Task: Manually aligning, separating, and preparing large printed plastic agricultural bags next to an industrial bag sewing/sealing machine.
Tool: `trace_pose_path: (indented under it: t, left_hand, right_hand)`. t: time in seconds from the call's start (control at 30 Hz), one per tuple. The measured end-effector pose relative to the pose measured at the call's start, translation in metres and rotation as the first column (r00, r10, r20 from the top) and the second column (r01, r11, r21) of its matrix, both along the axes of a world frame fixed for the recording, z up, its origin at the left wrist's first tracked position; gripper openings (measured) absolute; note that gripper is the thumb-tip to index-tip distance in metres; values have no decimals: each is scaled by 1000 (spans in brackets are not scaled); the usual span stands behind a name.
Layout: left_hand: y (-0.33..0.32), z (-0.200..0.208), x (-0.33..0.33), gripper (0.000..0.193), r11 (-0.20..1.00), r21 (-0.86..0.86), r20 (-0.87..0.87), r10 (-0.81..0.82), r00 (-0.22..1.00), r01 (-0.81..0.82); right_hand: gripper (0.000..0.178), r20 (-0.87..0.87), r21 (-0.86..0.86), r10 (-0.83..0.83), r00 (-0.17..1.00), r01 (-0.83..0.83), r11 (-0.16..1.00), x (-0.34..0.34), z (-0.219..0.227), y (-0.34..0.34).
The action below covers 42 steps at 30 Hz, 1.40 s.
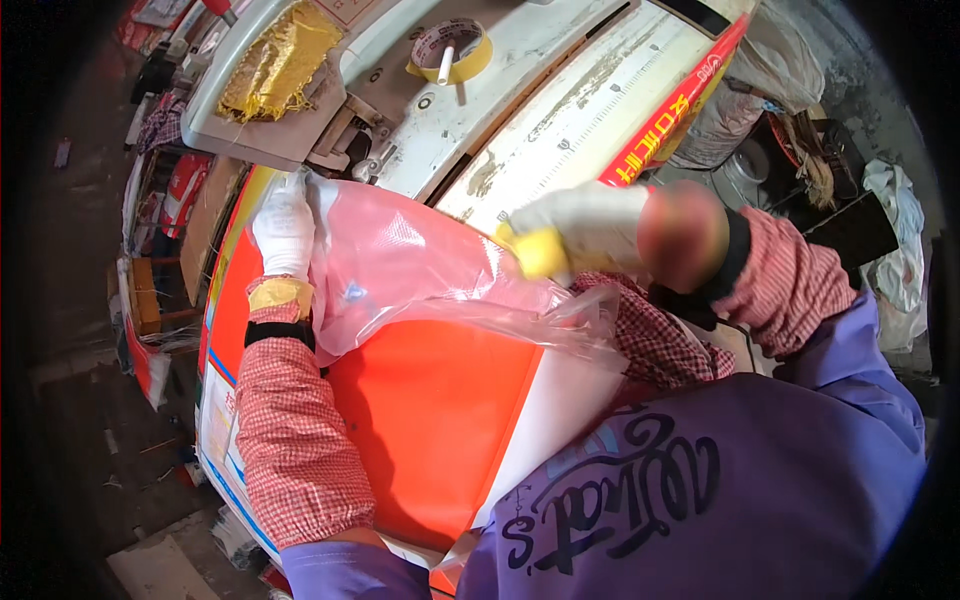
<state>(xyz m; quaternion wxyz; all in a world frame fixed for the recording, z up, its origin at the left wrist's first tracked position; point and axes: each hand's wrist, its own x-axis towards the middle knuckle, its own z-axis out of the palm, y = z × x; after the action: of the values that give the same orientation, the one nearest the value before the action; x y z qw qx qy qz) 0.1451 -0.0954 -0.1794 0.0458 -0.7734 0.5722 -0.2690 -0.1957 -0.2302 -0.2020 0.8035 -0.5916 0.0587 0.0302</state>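
Observation:
My left hand point(284, 232), in a white glove, is closed at the upper left edge of a clear pinkish plastic sheet point(400, 250), close under the machine's grey plate. The sheet lies wrinkled over an orange-red and white panel point(430, 420) in front of me. My right hand point(585, 225), also in a white glove, is smeared by motion above the sheet's right part. In its fingers is a small yellow block-like piece point(538, 252), too blurred to name exactly. The grip of the left fingertips is partly hidden.
A sewing-machine-like body point(385, 125) stands ahead, with a frayed yellow cloth point(280, 62) and a tape roll point(452, 52) on it. A ruled worktop point(560, 140) runs beside it, edged by a red-yellow strip point(675, 110). Plastic bags point(775, 65) lie far right; a cluttered shelf point(165, 240) stands left.

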Motion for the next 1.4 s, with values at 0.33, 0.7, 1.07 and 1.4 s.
trace_pose_path:
  t: [0.33,0.7,1.07,1.4]
  left_hand:
    - [-6,10,-18,22,999,-25,4,24,1000,-24]
    - [-14,8,8,21,952,-205,-350,-286,892,225]
    - [10,47,-24,16,973,223,-253,-1,967,60]
    - [-27,45,7,18,981,193,-328,57,943,7]
  right_hand:
    - [21,30,-798,-149,988,113,592,-16,9,51]
    - [39,-79,-743,-405,911,217,633,-31,50,77]
    - [21,22,-951,-215,976,86,295,-38,39,69]
    - [18,377,-922,-146,915,386,37,-23,32,64]
